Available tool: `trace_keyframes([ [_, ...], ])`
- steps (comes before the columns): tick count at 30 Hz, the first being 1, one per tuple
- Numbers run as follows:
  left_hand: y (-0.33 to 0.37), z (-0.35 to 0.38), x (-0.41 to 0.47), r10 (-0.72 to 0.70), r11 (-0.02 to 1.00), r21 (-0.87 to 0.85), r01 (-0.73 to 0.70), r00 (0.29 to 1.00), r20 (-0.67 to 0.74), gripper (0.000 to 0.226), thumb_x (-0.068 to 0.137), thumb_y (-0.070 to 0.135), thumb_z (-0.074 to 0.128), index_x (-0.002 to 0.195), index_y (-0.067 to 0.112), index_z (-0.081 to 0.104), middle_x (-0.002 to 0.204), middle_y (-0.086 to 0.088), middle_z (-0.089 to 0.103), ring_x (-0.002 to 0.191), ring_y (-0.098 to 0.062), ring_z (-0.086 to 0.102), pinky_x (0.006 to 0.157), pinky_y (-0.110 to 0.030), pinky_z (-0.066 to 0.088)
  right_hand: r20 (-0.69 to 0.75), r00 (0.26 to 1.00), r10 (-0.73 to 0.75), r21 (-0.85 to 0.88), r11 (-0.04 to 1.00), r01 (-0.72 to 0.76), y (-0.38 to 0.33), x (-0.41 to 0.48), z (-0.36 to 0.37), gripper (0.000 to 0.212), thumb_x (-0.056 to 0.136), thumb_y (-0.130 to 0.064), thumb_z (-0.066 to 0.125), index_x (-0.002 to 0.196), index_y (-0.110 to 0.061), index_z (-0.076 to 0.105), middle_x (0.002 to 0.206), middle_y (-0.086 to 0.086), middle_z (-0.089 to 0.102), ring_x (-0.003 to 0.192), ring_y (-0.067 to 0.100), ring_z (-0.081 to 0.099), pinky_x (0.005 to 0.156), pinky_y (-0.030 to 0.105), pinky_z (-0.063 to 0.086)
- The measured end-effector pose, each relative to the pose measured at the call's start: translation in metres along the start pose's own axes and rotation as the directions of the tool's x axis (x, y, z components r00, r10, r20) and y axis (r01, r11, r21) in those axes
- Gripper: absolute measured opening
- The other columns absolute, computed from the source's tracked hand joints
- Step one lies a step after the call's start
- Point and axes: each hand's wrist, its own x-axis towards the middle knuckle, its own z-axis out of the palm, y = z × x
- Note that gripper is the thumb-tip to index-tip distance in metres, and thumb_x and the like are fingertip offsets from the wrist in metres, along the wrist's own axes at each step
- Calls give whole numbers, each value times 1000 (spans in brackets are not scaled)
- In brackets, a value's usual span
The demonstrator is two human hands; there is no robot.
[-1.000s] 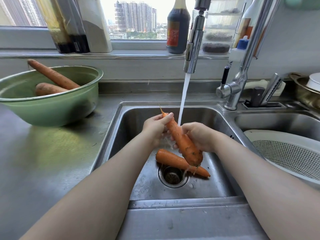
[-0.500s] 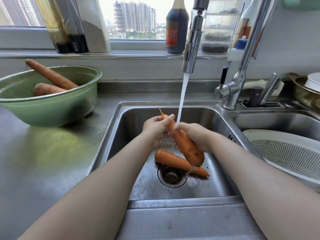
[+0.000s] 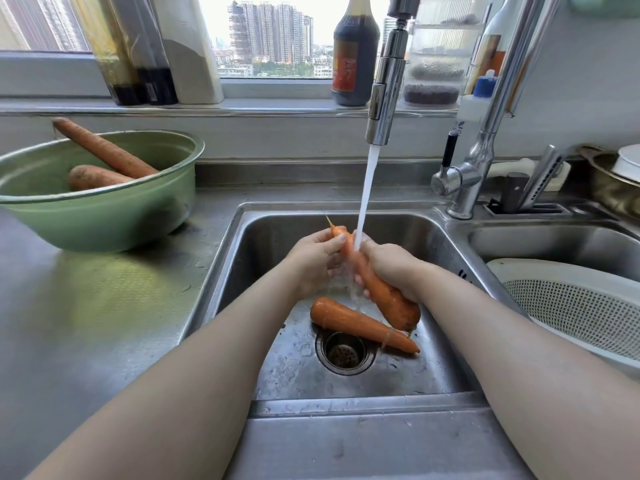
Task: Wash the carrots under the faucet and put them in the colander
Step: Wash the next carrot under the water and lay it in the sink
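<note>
Both hands hold one carrot [image 3: 388, 296] tilted over the left sink basin, thin tip up and away, thick end toward me. My left hand [image 3: 317, 258] grips its thin end. My right hand [image 3: 389, 268] wraps its middle. Water runs from the faucet head [image 3: 384, 88] onto the carrot between my hands. A second carrot [image 3: 356, 322] lies on the basin floor just behind the drain [image 3: 344, 351]. Two unwashed carrots [image 3: 104, 150] rest in the green bowl [image 3: 104, 216] on the left counter. The white colander [image 3: 575, 303] sits in the right basin with nothing visible in it.
Bottles and jars line the window sill behind the sink. The faucet base [image 3: 464, 181] and a knife holder stand between the basins. A metal pot with a white dish is at the far right. The steel counter [image 3: 86, 323] stretches in front of the bowl.
My right hand has slid up the carrot toward its thin end, closer to my left hand. The water now falls between the two hands.
</note>
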Motion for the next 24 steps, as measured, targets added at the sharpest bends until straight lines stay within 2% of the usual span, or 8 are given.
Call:
trace_keyframes([
  [3,-1,2,-2,-8,996,89,5,999,34,26,109,19,51,130,14,66,89,-5,75,71,-15,71,63,-29,57,3,1000,-7,28,1000,7,0,-3,-3,57,110,-54,35,101,-9,68,72,10,68,55,22,64,54,30,56],
  [6,0,4,0,-5,1000,15,5,999,-51,18,109,18,52,116,18,69,91,-5,75,69,-15,69,61,-31,58,135,990,-36,131,991,18,2,-5,-6,35,113,-28,43,113,-1,65,92,13,71,72,22,70,70,34,60],
  [8,0,2,1,-2,1000,-13,1,996,-91,16,109,19,52,114,22,68,96,-1,77,73,-15,71,64,-32,57,178,982,-59,121,992,38,2,-5,-6,24,110,-17,49,117,-1,66,100,14,71,81,23,72,79,37,61],
  [10,1,-1,1,10,1000,-25,-13,996,-89,16,108,20,53,117,21,67,98,-1,78,73,-15,73,63,-32,57,120,992,-46,68,997,38,-1,-3,-1,27,110,-24,51,114,-4,68,98,12,71,78,21,71,76,36,62],
  [14,0,1,0,17,999,29,-14,997,-77,21,109,18,51,124,14,65,101,-10,72,81,-20,68,76,-36,57,-60,998,-2,8,1000,2,-7,-5,12,56,111,-51,39,97,-5,66,72,12,66,51,21,63,51,29,55],
  [17,-1,8,0,16,1000,-2,-16,993,-115,20,110,17,49,124,14,63,105,-11,71,79,-17,68,67,-31,57,-74,997,14,24,1000,-13,-6,-6,12,58,112,-48,34,97,-2,67,73,14,67,55,24,63,56,34,58],
  [21,1,9,1,26,998,-49,-34,987,-160,26,111,20,47,134,16,59,112,-4,73,83,-16,70,63,-29,56,120,992,-27,56,998,21,-5,-9,6,29,112,-29,47,113,-9,68,95,12,72,77,20,71,75,34,61],
  [24,2,4,0,14,999,-49,-20,994,-111,26,110,20,50,132,13,61,108,-6,73,75,-16,70,61,-31,56,50,997,-52,83,995,48,-9,-9,14,40,111,-41,45,103,-10,68,83,9,68,64,17,65,64,30,59],
])
